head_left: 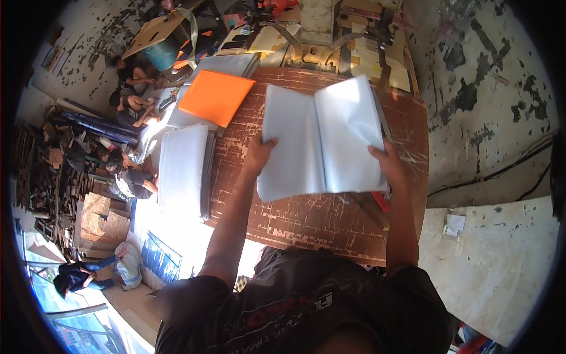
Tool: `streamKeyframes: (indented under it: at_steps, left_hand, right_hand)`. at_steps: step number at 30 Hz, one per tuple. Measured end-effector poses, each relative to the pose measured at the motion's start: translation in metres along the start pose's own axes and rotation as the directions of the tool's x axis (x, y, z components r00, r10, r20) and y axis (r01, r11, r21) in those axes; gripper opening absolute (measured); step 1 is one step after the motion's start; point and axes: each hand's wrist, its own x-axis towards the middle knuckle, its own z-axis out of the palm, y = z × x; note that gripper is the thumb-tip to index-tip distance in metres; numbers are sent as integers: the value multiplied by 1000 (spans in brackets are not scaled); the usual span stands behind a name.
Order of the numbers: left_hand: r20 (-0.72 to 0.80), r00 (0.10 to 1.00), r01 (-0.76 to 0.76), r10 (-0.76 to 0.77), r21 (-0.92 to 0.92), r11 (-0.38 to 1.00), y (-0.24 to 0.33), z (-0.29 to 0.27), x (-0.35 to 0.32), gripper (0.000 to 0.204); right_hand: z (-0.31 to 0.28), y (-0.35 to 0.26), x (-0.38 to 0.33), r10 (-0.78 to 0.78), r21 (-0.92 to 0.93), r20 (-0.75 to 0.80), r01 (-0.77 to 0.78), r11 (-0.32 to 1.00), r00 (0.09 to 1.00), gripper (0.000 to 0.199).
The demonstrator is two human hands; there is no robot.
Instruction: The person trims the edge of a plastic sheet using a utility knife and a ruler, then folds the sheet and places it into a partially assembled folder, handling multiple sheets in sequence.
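Observation:
Over the worn brown table, a stack of pale silvery plastic sheets [295, 141] bends along a crease down its middle. My left hand [259, 154] grips its left edge, thumb on top and fingers hidden beneath. On the opposite edge, my right hand [389, 163] holds it the same way. A thick pile of similar pale sheets [184, 171] lies to the left of my left forearm. Beyond that pile, an orange sheet [217, 97] rests on more pale sheets. Part of a red object [380, 202] shows below the held stack, near my right wrist.
The scratched brown table [283, 221] stretches in front of me. A metal frame [330, 50] stands at its far edge. Peeling walls [477, 100] rise on the right. Several people sit on the left beside stacked wood [56, 189]. A white panel [501, 259] stands at lower right.

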Motion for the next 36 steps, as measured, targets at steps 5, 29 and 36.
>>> streamKeyframes:
  at_steps: [5, 29, 36]
  left_hand:
    - [-189, 884, -425, 428, 57, 903, 15, 6, 17, 28]
    - [-327, 846, -488, 421, -157, 859, 11, 1, 8, 33]
    - [-348, 859, -447, 376, -151, 882, 10, 3, 12, 29]
  right_hand:
    - [18, 28, 40, -360, 214, -220, 405, 889, 907, 42]
    - [38, -4, 79, -436, 168, -343, 511, 843, 832, 42]
    - [42, 2, 83, -465, 110, -404, 546, 830, 788, 38]
